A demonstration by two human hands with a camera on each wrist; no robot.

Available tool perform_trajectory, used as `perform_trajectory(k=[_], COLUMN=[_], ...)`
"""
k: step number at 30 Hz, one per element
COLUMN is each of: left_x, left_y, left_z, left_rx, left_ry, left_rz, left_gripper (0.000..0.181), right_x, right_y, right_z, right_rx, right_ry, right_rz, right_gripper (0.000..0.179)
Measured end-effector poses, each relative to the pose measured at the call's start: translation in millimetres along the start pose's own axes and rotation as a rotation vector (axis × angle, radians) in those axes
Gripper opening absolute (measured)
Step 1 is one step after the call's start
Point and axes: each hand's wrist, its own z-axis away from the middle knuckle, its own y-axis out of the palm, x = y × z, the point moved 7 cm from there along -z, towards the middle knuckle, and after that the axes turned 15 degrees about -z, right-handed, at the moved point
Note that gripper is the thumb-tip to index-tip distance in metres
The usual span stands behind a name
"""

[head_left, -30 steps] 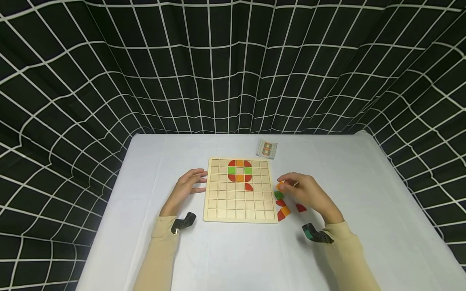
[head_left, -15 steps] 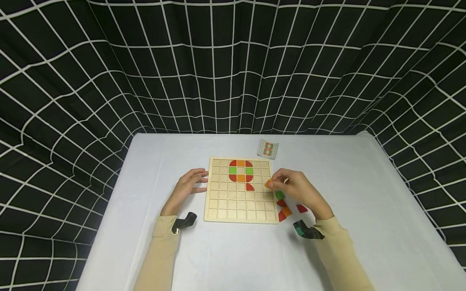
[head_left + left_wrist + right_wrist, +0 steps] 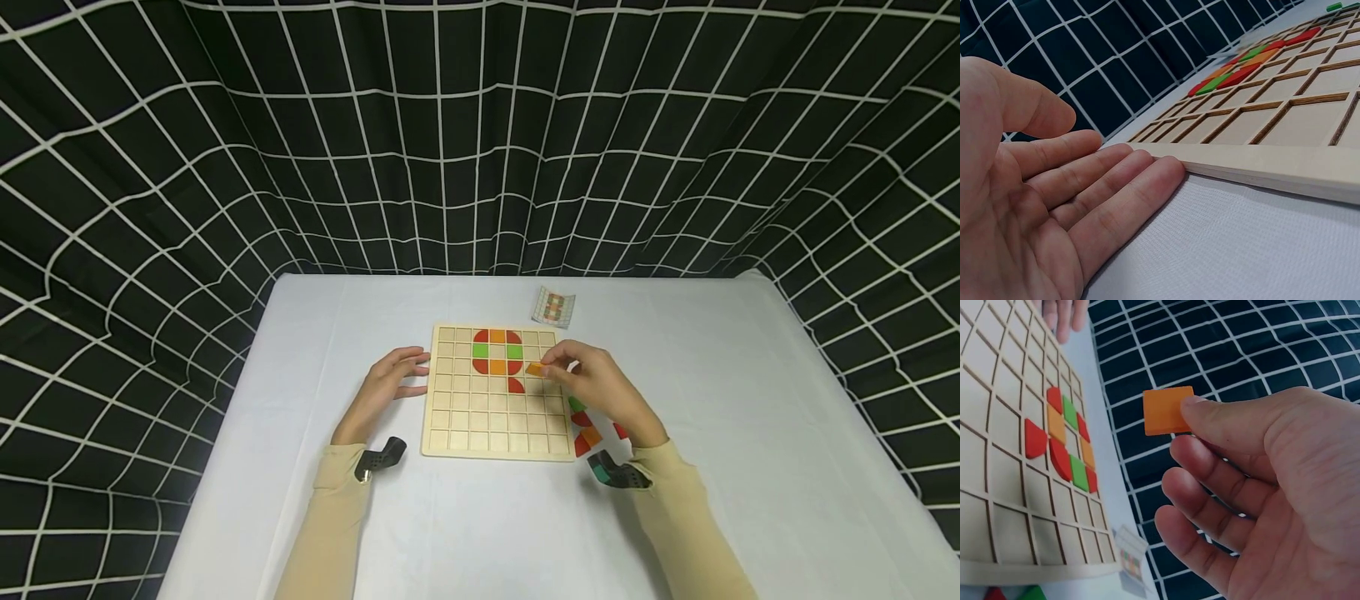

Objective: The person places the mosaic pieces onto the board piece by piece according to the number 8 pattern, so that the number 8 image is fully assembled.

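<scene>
A wooden grid board (image 3: pixel 497 423) lies flat on the white table. Near its far edge a ring of red, orange and green tiles fills several cells, and a single red quarter-round tile (image 3: pixel 516 386) sits just below that ring. Above the board's right half, my right hand (image 3: pixel 596 385) pinches an orange square tile (image 3: pixel 1168 411) between thumb and forefinger; the other fingers are loosely bent. My left hand (image 3: pixel 384 390) rests by the board's left edge, fingers extended, with fingertips (image 3: pixel 1169 167) at the wooden rim in the left wrist view.
Loose red, orange and green tiles (image 3: pixel 591 436) lie right of the board, partly hidden by my right hand and wrist camera. A small printed pattern card (image 3: pixel 554 307) lies behind the board's far right corner. A black curtain with white grid lines (image 3: pixel 480 142) surrounds the table.
My right hand has lifted the orange square tile from the loose tiles and carried it left, over the board. The left hand stays in place.
</scene>
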Motion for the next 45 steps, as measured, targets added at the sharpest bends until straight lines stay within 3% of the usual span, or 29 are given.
perform_trajectory(k=[5, 12, 17, 24, 37, 45], left_x=[-0.6, -1.2, 0.0, 0.9, 0.4, -0.4], left_y=[0.5, 0.2, 0.5, 0.2, 0.4, 0.3], left_z=[0.0, -0.3, -0.4, -0.5, -1.2, -0.8], left_rx=[-0.004, -0.002, -0.006, -0.008, -0.011, -0.006], left_ry=[-0.003, 0.01, 0.001, 0.0, 0.003, 0.01], left_rz=[0.004, -0.003, -0.002, -0.006, -0.008, -0.018], left_gripper=[0.041, 0.041, 0.04, 0.04, 0.039, 0.04], right_x=[-2, -7, -12, -10, -17, -16], right_y=[5, 13, 23, 40, 58, 65], right_z=[-3.1, -8.0, -10.1, -14.1, -19.4, -22.9], right_rx=[-0.028, -0.101, -0.124, -0.108, -0.086, -0.068], right_ry=[0.02, -0.067, -0.086, -0.165, -0.129, -0.128], right_rz=[-0.035, 0.001, 0.017, 0.102, 0.158, 0.252], right_gripper=[0.009, 0.006, 0.007, 0.005, 0.006, 0.006])
